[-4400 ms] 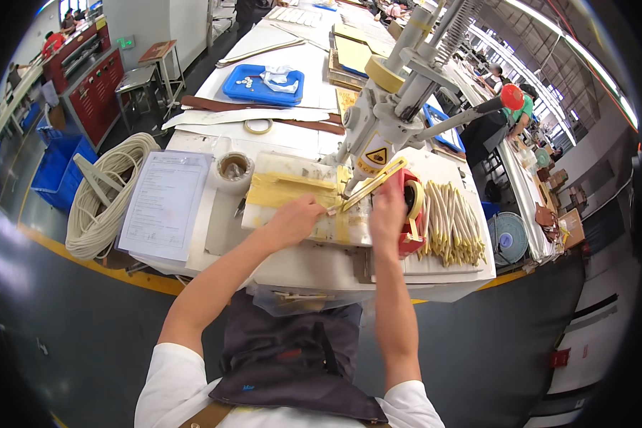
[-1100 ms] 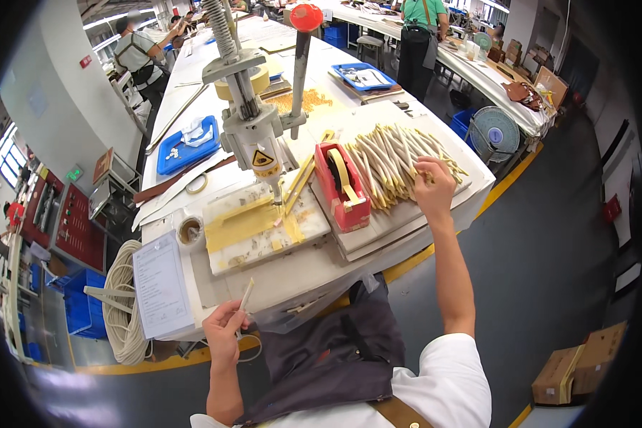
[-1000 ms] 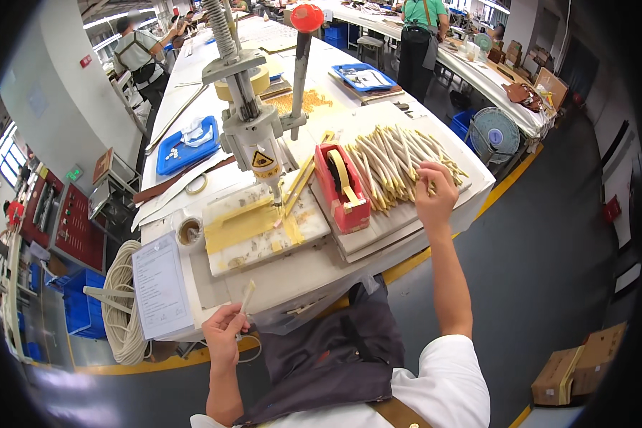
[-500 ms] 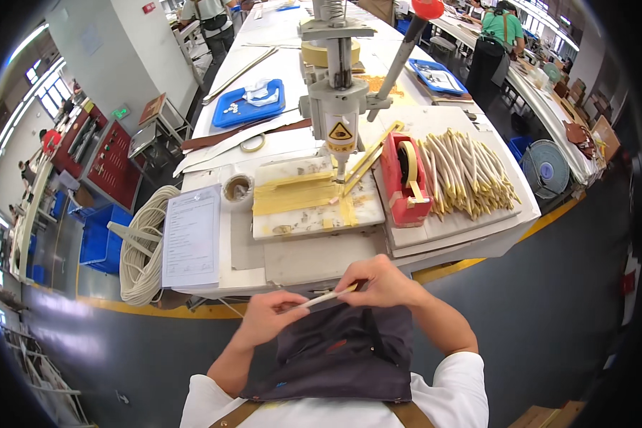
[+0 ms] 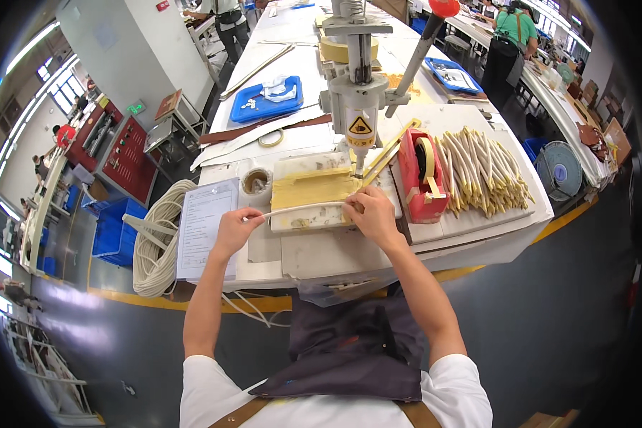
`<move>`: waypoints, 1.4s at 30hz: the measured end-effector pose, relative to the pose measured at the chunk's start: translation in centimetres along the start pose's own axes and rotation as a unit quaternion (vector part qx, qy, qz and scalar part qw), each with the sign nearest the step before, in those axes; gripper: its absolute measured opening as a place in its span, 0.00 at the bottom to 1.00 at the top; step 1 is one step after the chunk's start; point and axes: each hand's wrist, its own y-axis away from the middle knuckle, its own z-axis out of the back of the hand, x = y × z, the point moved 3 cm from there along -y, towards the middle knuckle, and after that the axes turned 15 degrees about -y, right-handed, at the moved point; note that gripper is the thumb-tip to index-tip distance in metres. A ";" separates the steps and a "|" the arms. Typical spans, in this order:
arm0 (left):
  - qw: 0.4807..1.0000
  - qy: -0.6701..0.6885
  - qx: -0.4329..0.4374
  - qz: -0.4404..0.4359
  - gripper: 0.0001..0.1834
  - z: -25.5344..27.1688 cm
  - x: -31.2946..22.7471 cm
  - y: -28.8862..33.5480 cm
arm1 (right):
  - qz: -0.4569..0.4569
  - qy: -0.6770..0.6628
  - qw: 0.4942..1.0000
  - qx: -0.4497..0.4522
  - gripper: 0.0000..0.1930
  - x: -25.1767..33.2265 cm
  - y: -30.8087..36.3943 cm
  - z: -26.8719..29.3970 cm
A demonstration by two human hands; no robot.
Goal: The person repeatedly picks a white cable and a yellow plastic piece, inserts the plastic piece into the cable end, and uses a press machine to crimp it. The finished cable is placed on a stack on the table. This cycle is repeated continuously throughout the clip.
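Observation:
My left hand pinches one end of a short white cord. My right hand closes on its other end, just below the tip of a hand press. Between them the cord runs nearly straight across, over the front part of a pale block covered with yellow tape. A yellow-taped strip slants back from the press tip. To the right stands a red tape dispenser, and beside it lies a heap of cut white cords with yellowish ends.
A coil of white cord hangs at the table's left end, by a printed sheet. A tape roll sits left of the block. Farther back is a blue tray. A red-knobbed lever juts from the press.
Both hands have moved forward from in front of my apron to over the block. They have spread apart, with the cord now stretched between them.

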 end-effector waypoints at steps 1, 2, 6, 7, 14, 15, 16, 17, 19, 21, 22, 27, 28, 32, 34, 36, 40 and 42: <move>1.000 -0.004 -0.006 -0.011 0.10 -0.3 0.0 -0.2 | -0.004 -0.004 1.000 -0.004 0.06 -0.1 0.2 0.2; 1.000 -0.007 -0.014 -0.020 0.10 -0.4 0.2 -0.3 | -0.008 -0.009 1.000 -0.007 0.06 -0.1 0.3 0.4; 0.996 -0.049 -0.043 -0.064 0.10 -0.1 -0.8 0.0 | -0.017 -0.026 0.999 -0.010 0.06 -0.2 0.2 0.7; 0.994 -0.061 -0.049 -0.076 0.10 -0.1 -1.0 0.0 | -0.008 -0.018 1.000 -0.012 0.07 -0.3 0.2 0.7; 0.975 -0.140 -0.083 -0.151 0.09 -0.5 -2.1 0.3 | -0.021 -0.020 1.000 -0.003 0.08 -0.8 0.5 0.6; 0.970 -0.156 -0.091 -0.163 0.09 -0.5 -2.1 0.3 | -0.031 -0.028 0.999 -0.001 0.07 -0.8 0.5 0.5; 0.968 -0.161 -0.092 -0.166 0.09 -0.6 -2.1 0.3 | -0.029 -0.027 0.999 0.001 0.07 -0.6 0.4 0.5; 0.967 -0.166 -0.093 -0.170 0.08 -0.7 -2.0 0.3 | -0.028 -0.026 0.999 0.004 0.07 -0.5 0.3 0.6; 0.963 -0.174 -0.099 -0.179 0.08 -0.8 -2.2 0.4 | -0.016 -0.022 1.000 0.001 0.08 -0.6 0.3 0.6; 0.960 -0.177 -0.108 -0.190 0.07 -0.8 -2.5 0.4 | 0.004 -0.015 1.000 -0.006 0.09 -0.8 0.4 0.5; 0.959 -0.173 -0.112 -0.193 0.07 -0.8 -2.6 0.3 | -0.002 -0.010 1.000 -0.003 0.09 -0.8 0.4 0.6; 0.951 -0.164 -0.167 -0.201 0.04 -1.5 -2.1 0.3 | 0.034 -0.038 0.998 -0.046 0.09 3.2 1.3 2.4; 0.962 -0.126 -0.166 -0.174 0.04 -1.2 -2.0 0.5 | 0.049 -0.042 0.996 -0.068 0.09 4.5 1.3 4.2; 0.979 0.165 -0.115 -0.025 0.05 0.0 -2.7 5.1 | -0.074 -0.016 0.984 -0.161 0.11 7.7 1.2 13.7; 0.938 0.340 -0.057 0.044 0.07 -0.1 -3.8 6.9 | -0.029 0.137 0.979 -0.151 0.15 3.9 0.6 18.2; 0.871 0.480 0.000 0.100 0.09 -1.2 -5.9 9.0 | -0.242 0.049 0.967 -0.065 0.16 3.6 -0.6 19.1; 0.789 0.576 0.163 0.138 0.10 -4.1 -11.7 12.1 | -0.365 -0.029 0.931 0.004 0.16 2.6 -1.5 18.8; 0.760 0.590 0.226 0.151 0.11 -5.2 -13.7 13.2 | -0.397 -0.098 0.913 0.004 0.15 2.2 -1.5 18.8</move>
